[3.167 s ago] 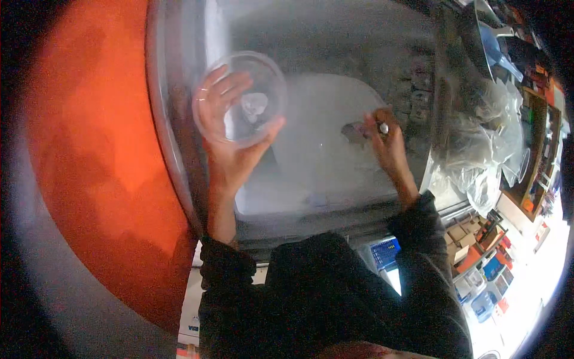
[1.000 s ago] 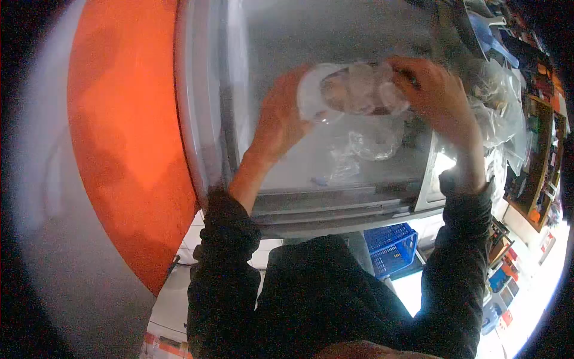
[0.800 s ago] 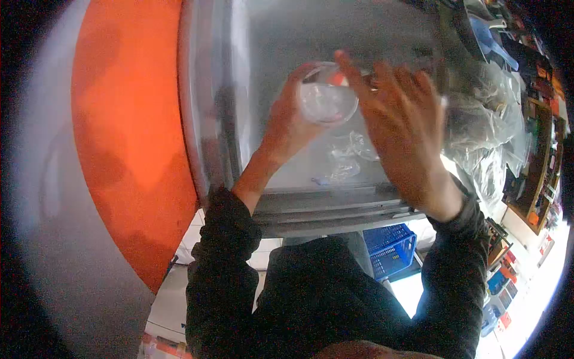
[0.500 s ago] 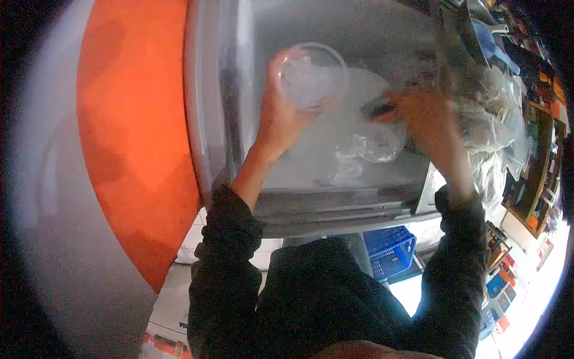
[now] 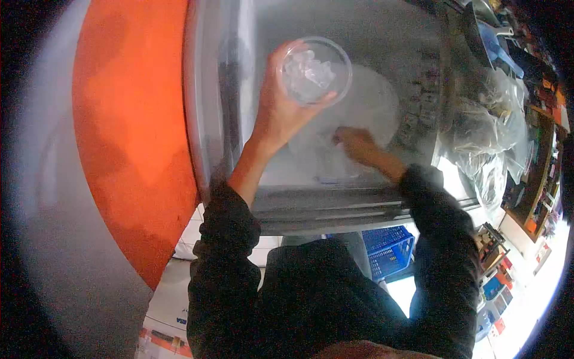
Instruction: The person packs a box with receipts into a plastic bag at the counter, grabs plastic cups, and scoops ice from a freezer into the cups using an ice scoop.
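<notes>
My left hand (image 5: pixel 284 110) is wrapped round the side of a clear plastic cup (image 5: pixel 344 78), held over the open chest freezer. Chunks of ice (image 5: pixel 311 72) lie in the cup. Lower and to the right, my right hand (image 5: pixel 362 146) reaches down inside the freezer with its fingers curled. Its fingertips are beside a hazy clear plastic bag (image 5: pixel 329 152); whatever they grip is too blurred to make out. A pale rounded shape (image 5: pixel 373 99) lies behind that hand on the freezer's inside.
The freezer's front rim (image 5: pixel 323 215) runs close to my body. Crumpled clear plastic bags (image 5: pixel 487 131) and a pan (image 5: pixel 475 39) are at the right edge. A blue plastic basket (image 5: pixel 391 251) stands below. An orange and white surface (image 5: pixel 134 119) is on the left.
My right hand has moved left and down to the plastic bag. The dark object seen in it earlier no longer shows. The cup in my left hand has shifted only slightly.
</notes>
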A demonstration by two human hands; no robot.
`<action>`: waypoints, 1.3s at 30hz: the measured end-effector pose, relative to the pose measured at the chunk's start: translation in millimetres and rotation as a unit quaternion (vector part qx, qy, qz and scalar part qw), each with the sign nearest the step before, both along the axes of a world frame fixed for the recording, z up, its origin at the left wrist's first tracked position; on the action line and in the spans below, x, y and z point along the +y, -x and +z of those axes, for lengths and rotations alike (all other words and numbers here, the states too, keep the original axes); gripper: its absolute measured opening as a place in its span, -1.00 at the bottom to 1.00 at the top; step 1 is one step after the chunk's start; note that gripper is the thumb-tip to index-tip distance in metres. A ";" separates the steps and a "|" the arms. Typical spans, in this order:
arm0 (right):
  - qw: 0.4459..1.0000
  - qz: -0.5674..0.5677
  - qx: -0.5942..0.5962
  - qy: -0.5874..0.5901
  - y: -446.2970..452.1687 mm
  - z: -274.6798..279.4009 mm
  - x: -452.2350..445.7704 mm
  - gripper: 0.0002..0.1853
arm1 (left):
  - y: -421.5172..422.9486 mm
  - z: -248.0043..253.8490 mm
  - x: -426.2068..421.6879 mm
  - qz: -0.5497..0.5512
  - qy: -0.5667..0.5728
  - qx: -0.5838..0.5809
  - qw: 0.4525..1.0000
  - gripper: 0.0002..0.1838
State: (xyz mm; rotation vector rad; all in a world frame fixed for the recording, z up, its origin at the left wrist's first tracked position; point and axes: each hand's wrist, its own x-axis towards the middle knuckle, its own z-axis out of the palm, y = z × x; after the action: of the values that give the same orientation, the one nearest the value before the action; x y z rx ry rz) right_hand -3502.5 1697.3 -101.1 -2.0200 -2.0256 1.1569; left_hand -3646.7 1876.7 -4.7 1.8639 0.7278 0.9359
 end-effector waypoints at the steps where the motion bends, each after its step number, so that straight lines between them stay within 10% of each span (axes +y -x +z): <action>1: 1.000 0.001 0.001 0.000 5.8 -4.8 2.7 -0.79 | -0.2 0.3 -0.6 -0.008 0.007 -0.002 1.000 -0.10; 6: 0.976 -0.003 0.058 0.210 -1.5 6.7 22.0 -0.76 | -0.3 -3.2 -0.4 -0.011 -0.001 -0.012 1.000 -0.10; 12: 0.958 -0.035 0.270 0.093 -45.8 38.4 28.2 -0.64 | 2.0 -2.4 4.1 0.001 0.020 -0.008 1.000 -0.10; 15: 0.948 -0.069 0.195 0.241 -70.6 80.6 52.1 -0.59 | 2.1 -1.9 4.9 0.012 0.026 -0.017 0.999 -0.10; 19: 0.969 -0.021 0.227 0.092 -108.6 71.8 40.8 -0.57 | 2.9 -6.5 6.5 0.017 -0.002 0.002 1.000 -0.11; 25: 0.957 -0.178 0.138 0.181 -111.0 149.7 66.2 -0.58 | 4.2 -5.3 4.0 0.010 0.031 0.026 0.999 -0.14; 27: 0.993 -0.080 -0.004 -0.085 -109.8 160.4 67.5 -0.62 | 4.1 -3.4 1.7 0.003 0.051 0.038 0.998 -0.15; 30: 0.983 -0.057 -0.151 -0.091 -61.5 206.5 94.5 -0.61 | 1.5 2.7 -5.9 -0.028 0.043 0.050 0.997 -0.17; 32: 0.868 0.068 -0.416 -0.261 -11.4 217.1 86.5 -0.52 | -1.4 6.6 -11.1 -0.056 0.032 0.047 0.997 -0.16; 39: 0.833 -0.011 -0.411 -0.371 -1.2 238.3 79.5 -0.40 | -0.8 1.6 -11.8 -0.025 0.076 0.057 0.995 -0.18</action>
State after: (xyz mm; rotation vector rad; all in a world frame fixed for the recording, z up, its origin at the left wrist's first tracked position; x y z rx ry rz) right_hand -3501.3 1776.8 137.2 -2.1853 -2.1662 -0.6287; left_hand -3645.8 1864.9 -3.1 1.8030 0.7956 0.7271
